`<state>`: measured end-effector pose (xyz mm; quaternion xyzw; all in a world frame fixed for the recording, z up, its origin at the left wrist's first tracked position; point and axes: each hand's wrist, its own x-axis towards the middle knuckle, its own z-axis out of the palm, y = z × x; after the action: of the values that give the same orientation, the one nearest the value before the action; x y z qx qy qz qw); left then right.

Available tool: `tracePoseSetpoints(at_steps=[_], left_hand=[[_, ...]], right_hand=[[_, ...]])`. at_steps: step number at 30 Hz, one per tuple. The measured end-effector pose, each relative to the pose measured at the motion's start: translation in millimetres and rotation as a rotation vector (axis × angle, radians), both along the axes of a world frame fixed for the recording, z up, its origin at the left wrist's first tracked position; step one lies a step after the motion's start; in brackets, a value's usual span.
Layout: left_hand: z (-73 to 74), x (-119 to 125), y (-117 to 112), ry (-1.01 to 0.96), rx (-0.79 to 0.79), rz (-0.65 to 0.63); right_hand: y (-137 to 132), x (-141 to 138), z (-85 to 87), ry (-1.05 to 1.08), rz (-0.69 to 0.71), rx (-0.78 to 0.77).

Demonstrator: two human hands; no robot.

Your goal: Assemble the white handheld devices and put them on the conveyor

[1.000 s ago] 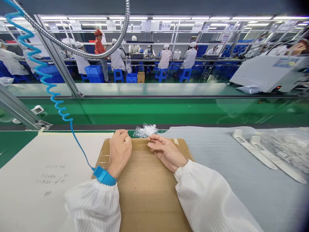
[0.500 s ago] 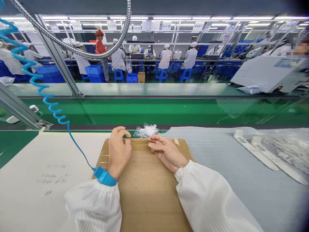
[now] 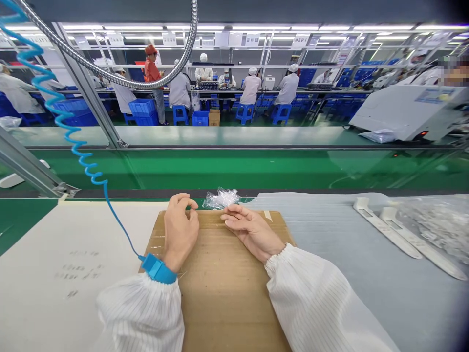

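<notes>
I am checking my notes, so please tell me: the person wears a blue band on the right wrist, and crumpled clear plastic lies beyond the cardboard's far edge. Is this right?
The wrist is wrong: the head view shows the blue band on the wrist of the left hand. The crumpled clear plastic lies beyond the far edge of the cardboard.

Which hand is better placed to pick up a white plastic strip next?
Probably the right: the right hand is nearer the white plastic strips, which lie on its side; the left hand would have to cross the cardboard.
</notes>
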<state>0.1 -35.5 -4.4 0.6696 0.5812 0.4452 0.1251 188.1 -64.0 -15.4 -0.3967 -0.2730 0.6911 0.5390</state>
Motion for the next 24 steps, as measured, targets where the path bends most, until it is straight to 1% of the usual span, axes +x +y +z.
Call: tracePoseSetpoints(at_steps=[15, 24], left_hand=[[-2.7, -0.6, 0.4, -0.012, 0.024, -0.005], [-2.9, -0.8, 1.2, -0.012, 0.032, -0.011]], right_hand=[[-0.1, -2.1, 5.6, 0.010, -0.015, -0.031], [0.6, -0.5, 0.4, 0.014, -0.010, -0.015]])
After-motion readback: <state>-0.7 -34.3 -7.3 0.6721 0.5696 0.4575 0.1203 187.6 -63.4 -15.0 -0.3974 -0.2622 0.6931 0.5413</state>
